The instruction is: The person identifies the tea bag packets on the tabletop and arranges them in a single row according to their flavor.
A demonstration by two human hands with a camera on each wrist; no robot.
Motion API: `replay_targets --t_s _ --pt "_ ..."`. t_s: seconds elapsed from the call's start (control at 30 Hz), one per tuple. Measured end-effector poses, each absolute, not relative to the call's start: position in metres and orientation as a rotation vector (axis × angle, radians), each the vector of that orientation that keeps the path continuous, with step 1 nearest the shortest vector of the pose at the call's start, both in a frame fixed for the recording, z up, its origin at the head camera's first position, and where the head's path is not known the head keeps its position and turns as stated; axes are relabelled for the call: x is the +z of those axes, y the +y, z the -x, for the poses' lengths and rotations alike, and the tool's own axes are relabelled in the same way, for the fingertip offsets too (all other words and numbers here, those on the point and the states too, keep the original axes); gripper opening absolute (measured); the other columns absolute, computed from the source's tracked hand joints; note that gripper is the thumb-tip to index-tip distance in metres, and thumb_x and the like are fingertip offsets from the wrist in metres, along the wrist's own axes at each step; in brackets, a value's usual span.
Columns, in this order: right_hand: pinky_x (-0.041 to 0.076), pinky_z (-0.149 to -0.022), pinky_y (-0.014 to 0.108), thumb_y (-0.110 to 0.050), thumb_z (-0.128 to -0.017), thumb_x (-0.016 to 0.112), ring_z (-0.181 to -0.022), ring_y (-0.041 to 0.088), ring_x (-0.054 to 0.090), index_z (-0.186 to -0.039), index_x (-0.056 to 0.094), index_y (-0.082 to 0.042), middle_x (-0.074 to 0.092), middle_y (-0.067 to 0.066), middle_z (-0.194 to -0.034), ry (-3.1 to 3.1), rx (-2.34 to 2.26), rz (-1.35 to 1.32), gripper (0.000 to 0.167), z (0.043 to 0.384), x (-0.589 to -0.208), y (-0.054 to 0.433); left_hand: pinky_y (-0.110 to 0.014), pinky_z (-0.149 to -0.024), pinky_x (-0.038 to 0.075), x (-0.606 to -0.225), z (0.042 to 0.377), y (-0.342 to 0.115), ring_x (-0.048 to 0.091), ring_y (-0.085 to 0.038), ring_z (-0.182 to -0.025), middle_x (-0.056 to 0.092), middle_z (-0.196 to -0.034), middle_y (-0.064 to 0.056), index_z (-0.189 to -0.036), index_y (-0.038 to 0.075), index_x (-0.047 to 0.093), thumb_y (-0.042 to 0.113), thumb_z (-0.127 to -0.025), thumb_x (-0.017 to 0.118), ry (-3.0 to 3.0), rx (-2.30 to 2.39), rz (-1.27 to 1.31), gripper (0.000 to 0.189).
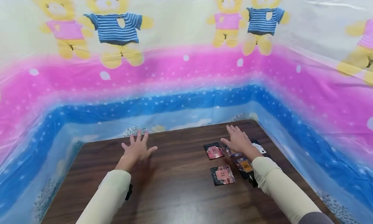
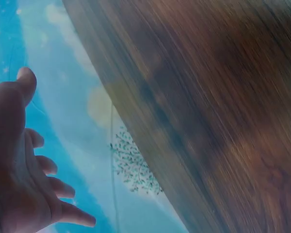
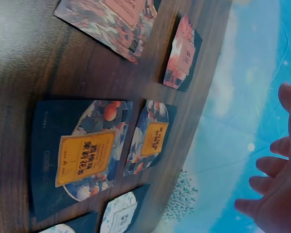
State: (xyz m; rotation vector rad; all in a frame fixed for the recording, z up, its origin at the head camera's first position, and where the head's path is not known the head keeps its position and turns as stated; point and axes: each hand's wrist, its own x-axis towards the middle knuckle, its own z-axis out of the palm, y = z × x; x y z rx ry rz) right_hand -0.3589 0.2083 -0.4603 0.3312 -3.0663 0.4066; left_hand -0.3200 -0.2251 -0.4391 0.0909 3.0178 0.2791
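Note:
My left hand [image 1: 137, 149] is held above the left half of the brown table, fingers spread and holding nothing; in the left wrist view its palm and fingers show at the left edge. On the right, my right hand [image 1: 237, 141] reaches over several flat sachets with its fingers extended, also holding nothing. Two sachets with pink labels, a back one [image 1: 214, 151] and a front one [image 1: 222, 176], lie left of that hand. Orange-labelled sachets [image 3: 87, 155] and white-labelled ones [image 3: 120, 213] lie under and beside the right forearm, which partly covers them in the head view.
The dark wood-grain table [image 1: 175, 165] has rounded back corners. A cloth [image 1: 186, 68] printed with teddy bears, in pink and blue bands, hangs behind it and along both sides. Beside the left sleeve [image 1: 106, 194] a small black object [image 1: 129, 192] shows.

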Motion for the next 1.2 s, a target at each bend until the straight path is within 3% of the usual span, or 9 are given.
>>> replay_targets --t_s 0.2,0.27,0.37,0.5,0.6,0.9,0.97,1.1,1.2 --pt "0.034 -0.116 0.061 -0.039 -0.105 0.055 -0.148 0.042 0.038 -0.159 0.035 -0.006 0.040 0.020 -0.161 -3.036 0.524 -0.324 0.066 0.348 -0.468 0.209 -0.081 -0.110 0.016 -0.448 0.324 -0.210 0.009 -0.056 -0.152 0.012 -0.167 -0.029 -0.163 0.005 0.018 0.051 -0.101 0.055 3.031 0.364 -0.153 0.086" --pt "0.042 -0.111 0.058 -0.036 -0.104 0.058 -0.135 0.039 0.054 -0.155 0.042 -0.007 0.047 0.019 -0.156 -3.023 0.548 -0.332 0.061 0.343 -0.471 0.209 -0.079 -0.111 0.020 -0.451 0.326 -0.204 0.016 -0.055 -0.151 0.019 -0.166 -0.030 -0.161 0.003 0.024 0.047 -0.101 0.058 3.047 0.390 -0.191 0.081" --pt "0.054 -0.094 0.050 -0.030 -0.102 0.063 -0.094 0.033 0.071 -0.147 0.054 -0.006 0.059 0.019 -0.145 -2.997 0.562 -0.378 0.052 0.334 -0.477 0.209 -0.072 -0.112 0.030 -0.458 0.330 -0.193 0.028 -0.052 -0.149 0.030 -0.162 -0.030 -0.158 0.002 0.034 0.039 -0.101 0.062 3.080 0.412 -0.264 0.073" --pt "0.056 -0.082 0.044 -0.024 -0.097 0.069 -0.084 0.027 0.071 -0.135 0.066 -0.006 0.068 0.017 -0.132 -2.972 0.533 -0.443 0.042 0.323 -0.486 0.207 -0.061 -0.111 0.040 -0.461 0.335 -0.172 0.041 -0.046 -0.144 0.043 -0.156 -0.028 -0.152 0.001 0.045 0.031 -0.099 0.067 3.115 0.451 -0.358 0.064" --pt "0.057 -0.089 0.047 -0.021 -0.095 0.072 -0.108 0.028 0.069 -0.131 0.069 -0.006 0.070 0.015 -0.126 -2.979 0.486 -0.484 0.040 0.315 -0.492 0.204 -0.054 -0.110 0.044 -0.463 0.338 -0.153 0.048 -0.041 -0.141 0.050 -0.152 -0.025 -0.149 0.002 0.050 0.028 -0.098 0.069 3.131 0.481 -0.408 0.060" --pt "0.054 -0.099 0.049 -0.021 -0.093 0.075 -0.117 0.029 0.065 -0.130 0.070 -0.007 0.068 0.015 -0.128 -3.086 0.481 -0.561 0.039 0.291 -0.508 0.190 -0.047 -0.096 0.056 -0.482 0.348 -0.098 0.063 -0.035 -0.125 0.059 -0.146 -0.014 -0.144 0.013 0.060 0.032 -0.097 0.070 3.146 0.439 -0.539 0.051" --pt "0.056 -0.094 0.046 -0.022 -0.094 0.074 -0.108 0.025 0.068 -0.130 0.071 -0.009 0.070 0.014 -0.127 -3.101 0.498 -0.572 0.039 0.286 -0.511 0.186 -0.045 -0.093 0.058 -0.486 0.350 -0.088 0.066 -0.034 -0.121 0.060 -0.145 -0.014 -0.143 0.015 0.061 0.033 -0.097 0.070 3.145 0.411 -0.562 0.051" --pt "0.058 -0.072 0.036 -0.018 -0.092 0.075 -0.076 0.013 0.064 -0.125 0.074 -0.010 0.076 0.005 -0.097 -3.111 0.499 -0.628 0.034 0.275 -0.518 0.178 -0.044 -0.091 0.058 -0.491 0.352 -0.067 0.068 -0.032 -0.119 0.062 -0.142 -0.014 -0.142 0.015 0.062 0.034 -0.096 0.071 3.146 0.415 -0.562 0.051" --pt "0.056 -0.067 0.034 -0.016 -0.090 0.077 -0.068 0.012 0.060 -0.112 0.079 -0.012 0.070 -0.001 -0.080 -3.096 0.331 -0.702 0.023 0.268 -0.525 0.171 -0.046 -0.094 0.057 -0.494 0.354 -0.052 0.067 -0.031 -0.121 0.065 -0.139 -0.014 -0.141 0.013 0.063 0.032 -0.097 0.071 3.132 0.466 -0.570 0.049"
